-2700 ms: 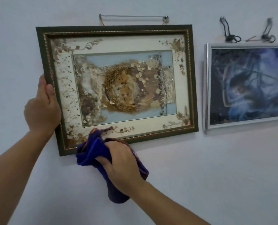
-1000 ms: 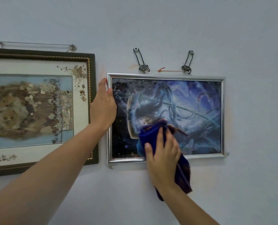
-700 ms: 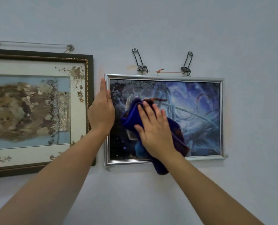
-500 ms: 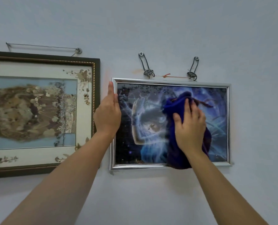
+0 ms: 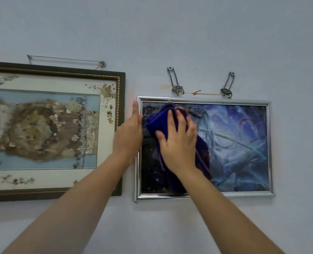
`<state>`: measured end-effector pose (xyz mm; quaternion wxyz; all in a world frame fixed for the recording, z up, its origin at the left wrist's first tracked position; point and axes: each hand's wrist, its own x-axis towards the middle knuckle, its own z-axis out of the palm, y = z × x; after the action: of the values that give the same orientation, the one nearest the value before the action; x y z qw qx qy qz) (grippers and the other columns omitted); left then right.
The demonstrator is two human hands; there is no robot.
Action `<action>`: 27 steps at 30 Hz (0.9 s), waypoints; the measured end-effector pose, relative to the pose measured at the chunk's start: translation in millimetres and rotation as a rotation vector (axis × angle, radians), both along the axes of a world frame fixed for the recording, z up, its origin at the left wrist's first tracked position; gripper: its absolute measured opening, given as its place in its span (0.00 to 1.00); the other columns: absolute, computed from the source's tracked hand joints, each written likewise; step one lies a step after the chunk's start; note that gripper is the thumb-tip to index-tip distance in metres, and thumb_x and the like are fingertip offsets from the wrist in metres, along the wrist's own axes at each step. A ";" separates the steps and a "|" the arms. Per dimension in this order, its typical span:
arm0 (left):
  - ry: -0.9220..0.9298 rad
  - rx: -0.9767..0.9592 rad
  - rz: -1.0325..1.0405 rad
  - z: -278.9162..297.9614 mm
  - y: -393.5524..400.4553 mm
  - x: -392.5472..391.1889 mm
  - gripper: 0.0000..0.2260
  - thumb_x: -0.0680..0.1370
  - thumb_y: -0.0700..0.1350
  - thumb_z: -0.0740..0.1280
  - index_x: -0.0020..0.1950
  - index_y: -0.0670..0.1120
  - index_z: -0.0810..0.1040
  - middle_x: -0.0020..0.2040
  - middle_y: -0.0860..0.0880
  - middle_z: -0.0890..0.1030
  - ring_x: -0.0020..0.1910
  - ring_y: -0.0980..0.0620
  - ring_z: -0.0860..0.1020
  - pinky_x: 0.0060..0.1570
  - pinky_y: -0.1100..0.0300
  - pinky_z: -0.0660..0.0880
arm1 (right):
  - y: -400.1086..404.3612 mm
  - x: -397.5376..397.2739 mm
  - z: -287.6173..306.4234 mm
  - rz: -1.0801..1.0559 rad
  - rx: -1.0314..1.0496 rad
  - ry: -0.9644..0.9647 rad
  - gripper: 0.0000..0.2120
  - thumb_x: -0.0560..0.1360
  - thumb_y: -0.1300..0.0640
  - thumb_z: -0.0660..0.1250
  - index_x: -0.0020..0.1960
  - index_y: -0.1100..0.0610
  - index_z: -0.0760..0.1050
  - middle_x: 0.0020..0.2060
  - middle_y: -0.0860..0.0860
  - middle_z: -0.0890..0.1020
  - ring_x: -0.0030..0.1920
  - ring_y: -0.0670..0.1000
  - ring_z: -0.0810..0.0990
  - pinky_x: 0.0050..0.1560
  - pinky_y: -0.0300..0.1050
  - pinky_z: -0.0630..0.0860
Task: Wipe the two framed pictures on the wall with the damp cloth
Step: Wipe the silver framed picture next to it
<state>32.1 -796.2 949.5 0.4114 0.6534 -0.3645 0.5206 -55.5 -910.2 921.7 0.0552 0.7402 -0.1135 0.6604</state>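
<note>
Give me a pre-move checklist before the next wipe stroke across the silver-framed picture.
1. Cloth flat under right hand: ok.
2. Left hand bracing the silver frame at its left edge: ok.
3. Both hooks above the frame seated: cannot tell.
4. Right half of the glass free of obstacles: ok.
5. Cloth damp: cannot tell.
6. Dark-framed picture clear of the stroke: ok.
</note>
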 end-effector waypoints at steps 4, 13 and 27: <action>-0.004 -0.017 -0.009 -10.0 -1.9 -4.6 0.24 0.83 0.51 0.48 0.78 0.48 0.50 0.29 0.49 0.71 0.25 0.49 0.73 0.26 0.51 0.75 | -33.6 -19.5 29.3 0.011 0.128 -0.257 0.27 0.78 0.46 0.64 0.72 0.60 0.67 0.66 0.63 0.71 0.63 0.66 0.68 0.60 0.62 0.67; -0.032 -0.074 0.005 -11.7 0.6 0.9 0.23 0.83 0.51 0.50 0.77 0.46 0.55 0.25 0.58 0.63 0.21 0.61 0.63 0.20 0.67 0.60 | 26.1 9.9 -43.2 0.146 0.116 -0.226 0.18 0.75 0.52 0.69 0.61 0.59 0.73 0.55 0.60 0.78 0.54 0.61 0.76 0.53 0.59 0.73; -0.020 -0.035 0.073 -10.2 -3.6 -0.1 0.22 0.84 0.48 0.51 0.77 0.44 0.54 0.25 0.55 0.64 0.20 0.55 0.65 0.18 0.61 0.63 | -65.8 -37.7 -32.5 -0.018 0.267 -0.439 0.18 0.75 0.50 0.71 0.60 0.59 0.79 0.54 0.63 0.76 0.51 0.65 0.72 0.50 0.58 0.70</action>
<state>32.0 -799.8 939.3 0.3998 0.6539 -0.3352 0.5479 -93.2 -976.0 889.3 -0.0630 0.5787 -0.2155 0.7840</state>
